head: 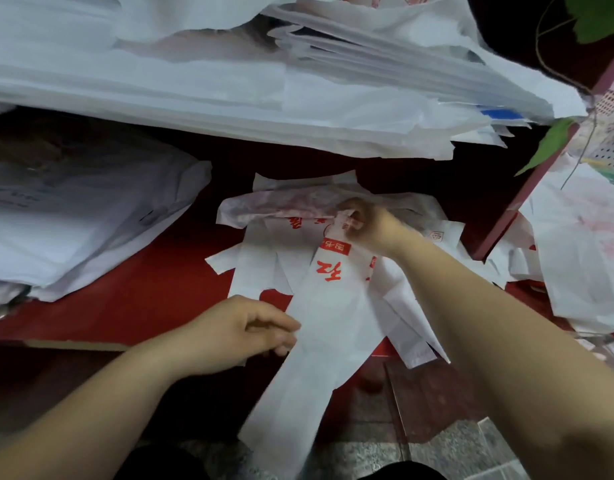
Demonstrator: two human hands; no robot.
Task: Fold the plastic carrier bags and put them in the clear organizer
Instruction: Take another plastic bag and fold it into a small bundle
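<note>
A white plastic carrier bag with red print, folded into a long narrow strip, runs from the middle of the red table down over its front edge. My right hand grips the strip's far end with curled fingers. My left hand pinches the strip's left edge nearer to me. Under the strip lie a few more white bags with red print, spread flat. No clear organizer is in view.
A tall stack of flat white bags fills the back of the table. Another pile of white bags lies at the left. More bags hang at the right beside a red post and green leaves.
</note>
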